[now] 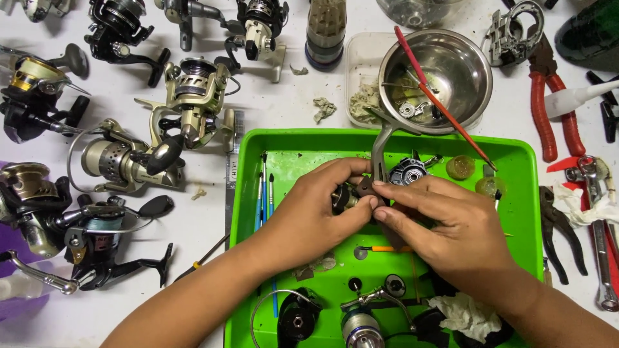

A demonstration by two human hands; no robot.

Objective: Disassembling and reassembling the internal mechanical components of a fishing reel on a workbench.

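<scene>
Head view: your left hand and right hand meet over the middle of the bright green plastic tray, both closed in a pinch on a grey-brown metal reel handle arm. The arm rises toward the far steel bowl. Spinning reels lie left of the tray; red-handled pliers lie at far right.
</scene>
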